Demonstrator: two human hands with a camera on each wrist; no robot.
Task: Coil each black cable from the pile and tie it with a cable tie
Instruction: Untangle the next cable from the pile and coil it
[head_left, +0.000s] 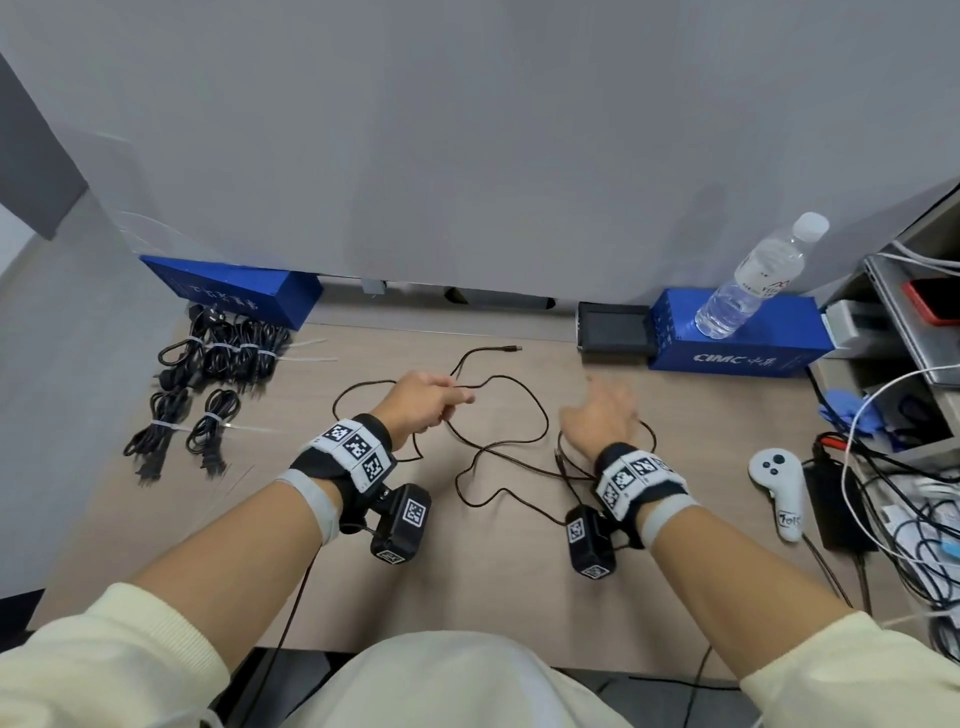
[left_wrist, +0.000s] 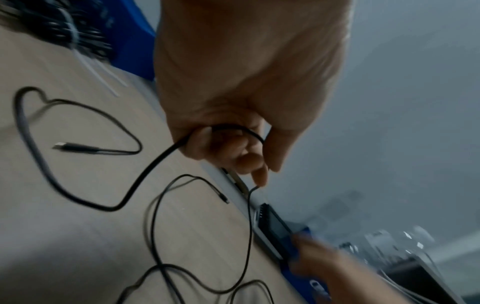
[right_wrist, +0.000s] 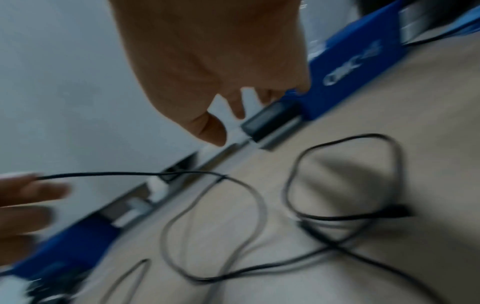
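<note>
Head view gives us the thin black cable (head_left: 498, 410) sprawled in loose loops across the pale wooden table (head_left: 675, 415); our left hand (head_left: 423, 400) curls its fingers around one strand, lifting it; our right hand (head_left: 600, 415) hovers just beside the loops, blurred, fingers relaxed, grasping nothing; tied black cable bundles (head_left: 218, 353) lie far left.
</note>
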